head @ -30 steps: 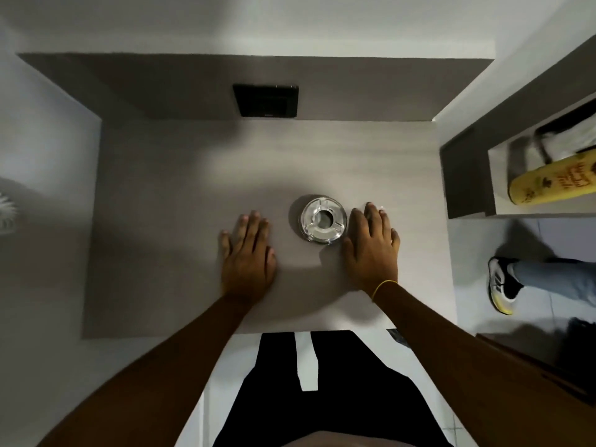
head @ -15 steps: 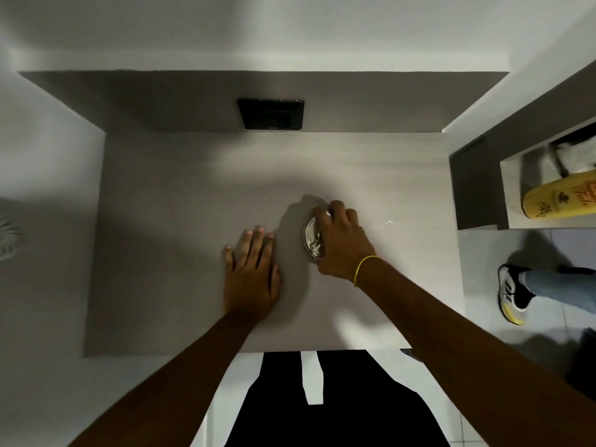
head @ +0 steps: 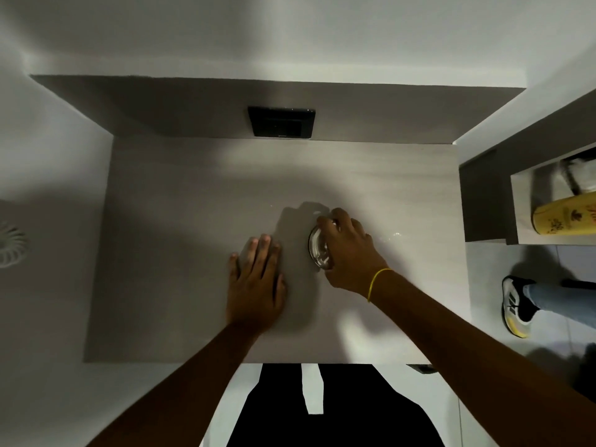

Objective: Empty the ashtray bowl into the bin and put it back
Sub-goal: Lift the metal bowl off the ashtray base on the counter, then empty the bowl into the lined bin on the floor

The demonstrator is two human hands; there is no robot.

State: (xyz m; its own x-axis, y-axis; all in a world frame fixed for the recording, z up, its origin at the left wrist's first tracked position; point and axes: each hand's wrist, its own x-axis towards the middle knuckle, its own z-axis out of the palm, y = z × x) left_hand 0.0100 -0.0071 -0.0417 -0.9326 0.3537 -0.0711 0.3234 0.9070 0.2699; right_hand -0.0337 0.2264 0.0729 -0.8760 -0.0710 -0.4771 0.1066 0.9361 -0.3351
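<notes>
A: We are logging the right hand curled over the glass ashtray bowl, fingers closing on its rim; the bowl is sitting on the grey tabletop, right of centre.

B: We are noting the left hand lying flat and spread on the tabletop beside it, gripping nothing. A yellow band is circling the right wrist. We are finding no bin in view.

A black wall plate sits above the worktop's far edge. Beyond its right edge, a yellow bottle lies on a shelf; a sneaker stands on the floor.
</notes>
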